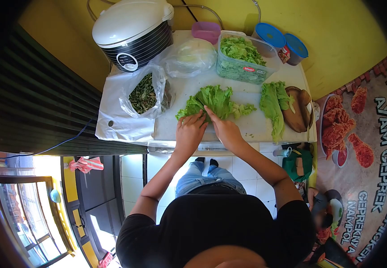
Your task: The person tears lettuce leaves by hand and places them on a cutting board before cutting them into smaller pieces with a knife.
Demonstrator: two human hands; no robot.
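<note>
Two hands, both mine, on one bunch of lettuce (pixel 213 102) at the middle of the white board (pixel 256 127), near its front edge. Left hand (pixel 190 128): fingers curled down narrow over the stem end, pressing the leaves to the board. Right hand (pixel 226 129): flatter, fingers extended onto the leaf base just beside the left; whether it pinches a leaf or only rests there I cannot tell. The hands almost touch.

Outward, counted. One second bunch of lettuce leaves (pixel 274 105) lies toward the right edge of the board, apart from the first. One brown wooden piece (pixel 297 111) sits just beyond it at the right edge. One clear tub of cut greens (pixel 240 60) stands at the back, right of centre. Two blue-lidded containers (pixel 280 42) at the back right corner. One pink box (pixel 206 31) behind the tub. One bagged pale cabbage (pixel 192 56) at back centre. One open bag of dark chopped greens (pixel 144 94) at the left. One rice cooker (pixel 133 33) in the back left corner.
</note>
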